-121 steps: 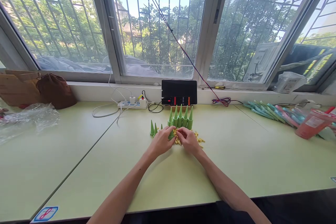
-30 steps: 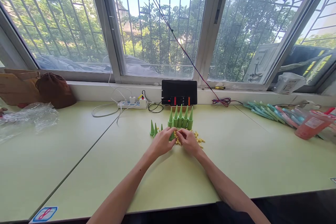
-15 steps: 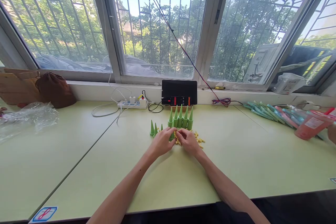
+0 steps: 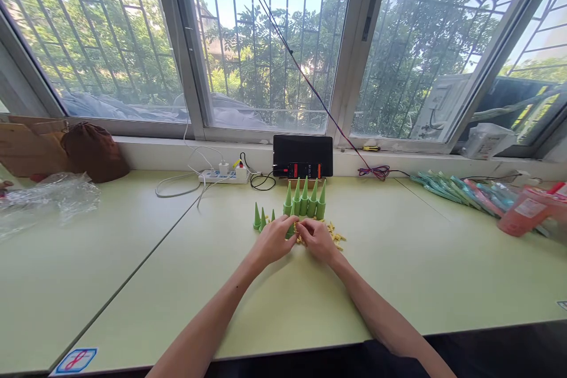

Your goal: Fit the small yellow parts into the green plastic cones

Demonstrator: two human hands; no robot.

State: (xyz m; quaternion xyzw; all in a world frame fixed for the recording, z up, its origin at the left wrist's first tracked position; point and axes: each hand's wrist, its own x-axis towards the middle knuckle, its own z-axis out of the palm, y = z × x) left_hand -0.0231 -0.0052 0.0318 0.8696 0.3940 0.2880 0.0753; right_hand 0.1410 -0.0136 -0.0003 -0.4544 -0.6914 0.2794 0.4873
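My left hand (image 4: 273, 240) and my right hand (image 4: 317, 238) meet fingertip to fingertip over a pile of small yellow pieces (image 4: 333, 232) on the pale green table (image 4: 186, 283). The left fingers curl round a green cone (image 4: 290, 229). The right fingers pinch at the cone's end; what they hold is too small to make out. Just behind the hands stands a tight row of upright green cones (image 4: 305, 199). A few smaller green cones (image 4: 259, 217) stand to the left of the row.
A black device with red lights (image 4: 302, 156) leans on the sill behind the cones. A power strip with cables (image 4: 222, 175) lies left of it. A brown bag (image 4: 94, 152) and clear plastic (image 4: 48, 196) are far left. Teal packets (image 4: 456, 191) and a pink cup (image 4: 527, 210) are at right.
Both hands stay at the same spot, with only slight finger movement at the cone. A hand that showed at the far right edge half a second ago is gone.
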